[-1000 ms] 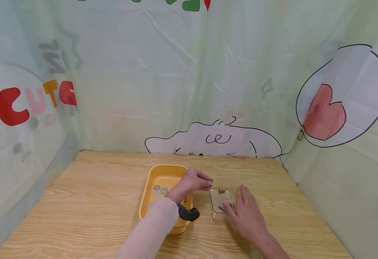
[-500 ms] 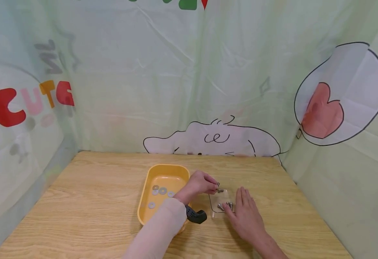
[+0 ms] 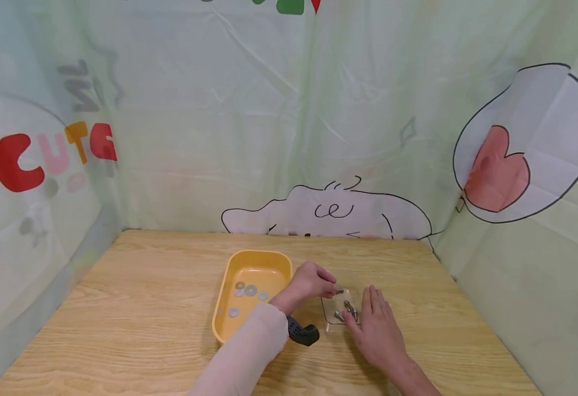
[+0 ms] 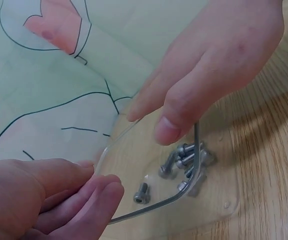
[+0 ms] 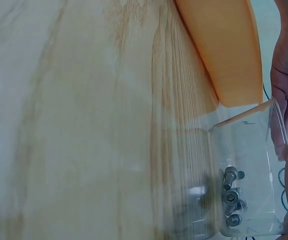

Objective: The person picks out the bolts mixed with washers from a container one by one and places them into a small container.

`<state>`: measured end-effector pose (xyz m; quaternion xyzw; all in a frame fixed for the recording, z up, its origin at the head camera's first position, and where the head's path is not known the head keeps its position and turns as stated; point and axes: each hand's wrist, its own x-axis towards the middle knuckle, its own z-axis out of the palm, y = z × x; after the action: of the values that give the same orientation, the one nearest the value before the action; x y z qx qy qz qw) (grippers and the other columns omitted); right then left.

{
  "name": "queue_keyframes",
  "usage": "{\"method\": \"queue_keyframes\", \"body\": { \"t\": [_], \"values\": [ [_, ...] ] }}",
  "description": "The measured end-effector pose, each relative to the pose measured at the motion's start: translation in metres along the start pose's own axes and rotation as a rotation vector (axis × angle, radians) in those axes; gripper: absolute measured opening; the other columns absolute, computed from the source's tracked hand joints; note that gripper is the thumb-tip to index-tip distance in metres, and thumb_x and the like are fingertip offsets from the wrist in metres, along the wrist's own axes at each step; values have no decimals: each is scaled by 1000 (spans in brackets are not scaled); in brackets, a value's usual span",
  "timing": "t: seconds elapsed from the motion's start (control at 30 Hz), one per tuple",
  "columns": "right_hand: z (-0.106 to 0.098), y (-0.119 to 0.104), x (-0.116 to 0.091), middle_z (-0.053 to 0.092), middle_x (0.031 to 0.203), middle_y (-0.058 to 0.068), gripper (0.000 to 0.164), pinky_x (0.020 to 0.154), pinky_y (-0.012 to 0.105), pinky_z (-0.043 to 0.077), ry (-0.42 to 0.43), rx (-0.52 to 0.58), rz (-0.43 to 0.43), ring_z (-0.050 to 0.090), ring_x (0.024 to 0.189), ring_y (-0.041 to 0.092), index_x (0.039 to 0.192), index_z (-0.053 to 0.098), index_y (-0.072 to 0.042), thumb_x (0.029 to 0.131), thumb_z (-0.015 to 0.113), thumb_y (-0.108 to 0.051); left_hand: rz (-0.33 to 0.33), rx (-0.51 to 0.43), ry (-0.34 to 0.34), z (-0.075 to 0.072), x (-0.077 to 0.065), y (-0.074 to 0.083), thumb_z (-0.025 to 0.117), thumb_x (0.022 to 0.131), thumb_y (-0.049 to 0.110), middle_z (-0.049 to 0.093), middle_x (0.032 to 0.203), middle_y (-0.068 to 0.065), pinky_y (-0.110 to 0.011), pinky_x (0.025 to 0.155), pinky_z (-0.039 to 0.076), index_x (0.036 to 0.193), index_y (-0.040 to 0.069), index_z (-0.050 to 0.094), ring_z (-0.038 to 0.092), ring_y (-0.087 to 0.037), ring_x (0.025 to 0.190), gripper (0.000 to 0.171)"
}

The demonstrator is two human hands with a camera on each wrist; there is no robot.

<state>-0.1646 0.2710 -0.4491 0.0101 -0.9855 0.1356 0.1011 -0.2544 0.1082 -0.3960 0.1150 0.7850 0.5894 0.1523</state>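
Observation:
A clear plastic box (image 3: 324,311) stands on the table, with several socket-head screws (image 4: 167,167) heaped at one side and one lone screw (image 4: 142,193) apart from them. My left hand (image 3: 313,281) is over the box's left rim, thumb and fingertips close together; no screw shows between them in the left wrist view. My right hand (image 3: 380,327) lies along the box's right side with straight fingers, its thumb reaching over the rim. Left of the box is a yellow tray (image 3: 218,308) holding several flat washers (image 3: 251,290), partly hidden by my left forearm.
A black curved piece (image 3: 303,333) sits at my left wrist, between the tray and the box. The wooden table (image 3: 135,308) ends against printed curtains (image 3: 209,137) at the back and both sides.
My left hand has moved right from beside the box to over its rim. The screw it pinched has left its fingers, and another screw shows on the heap in the box.

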Motion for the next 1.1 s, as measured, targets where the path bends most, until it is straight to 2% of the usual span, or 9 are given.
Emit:
{"method": "queue_keyframes", "body": {
  "t": [0.3, 0.53, 0.73, 0.97, 1.1],
  "values": [
    [0, 0, 0, 18, 157, 38, 84, 118, 65, 20, -1, 0, -6, 17, 147, 52, 147, 23, 19, 104, 39, -51, -42, 3, -11, -12, -6, 4, 74, 88, 9, 73, 85, -4, -33, 80, 62, 101, 3, 75, 73, -15, 76, 14],
    [0, 1, 1, 19, 156, 38, 83, 117, 67, 21, 4, -6, -22, 18, 146, 53, 146, 24, 19, 103, 41, -50, -10, -86, -27, -25, -7, 1, 69, 91, 6, 74, 92, -11, -37, 85, 61, 106, -3, 72, 75, -26, 89, 18],
    [-5, -1, 3, 20, 155, 39, 83, 117, 67, 21, 12, -6, -39, 18, 146, 52, 146, 23, 20, 103, 45, -47, -11, -142, -17, -40, -3, -3, 69, 90, 5, 73, 95, -14, -38, 86, 61, 109, -6, 70, 75, -29, 91, 22],
    [-12, -18, 9, 15, 159, 35, 81, 119, 65, 16, 11, 68, -73, 14, 149, 49, 149, 19, 17, 103, 45, -45, 0, -212, -12, -51, -4, -6, 68, 91, 4, 74, 97, -19, -38, 85, 61, 109, -7, 70, 73, -34, 96, 21],
    [-12, -31, 11, 16, 159, 34, 80, 119, 65, 17, 17, 71, -107, 14, 149, 48, 149, 21, 16, 103, 47, -43, 11, -229, -8, -55, -5, -9, 67, 92, 3, 73, 97, -21, -37, 84, 61, 111, -10, 67, 73, -35, 94, 24]
  ]
}}
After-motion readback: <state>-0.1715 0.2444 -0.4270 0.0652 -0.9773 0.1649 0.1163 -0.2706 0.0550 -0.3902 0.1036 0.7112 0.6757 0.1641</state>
